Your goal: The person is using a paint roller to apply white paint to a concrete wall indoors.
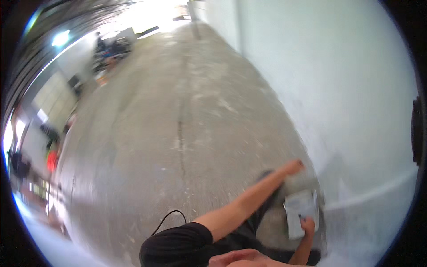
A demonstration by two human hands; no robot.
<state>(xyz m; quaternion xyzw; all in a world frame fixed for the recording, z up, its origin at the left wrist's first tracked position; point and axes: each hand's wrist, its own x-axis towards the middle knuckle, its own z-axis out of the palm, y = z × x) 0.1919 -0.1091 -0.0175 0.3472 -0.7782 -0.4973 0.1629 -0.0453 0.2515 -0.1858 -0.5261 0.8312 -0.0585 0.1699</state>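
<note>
My left arm reaches across to the right, and my left hand (293, 167) is near the foot of the pale wall (347, 111). Motion blurs its fingers, so whether it holds anything is unclear. Lower down, my right hand (308, 226) is closed around a small dark-handled tool (302, 217), whose working end I cannot make out. That hand is over a white rectangular tray (295, 230), which lies on the floor beside the wall. The tray's inside looks white and greyish.
A worn concrete floor (147, 133) with a dark crack runs into the distance. The wall bounds it on the right. A thin black cable (169, 214) loops beside my left sleeve. Blurred piled items (111, 53) stand far left, and an orange-red thing (52, 160) is at the left side.
</note>
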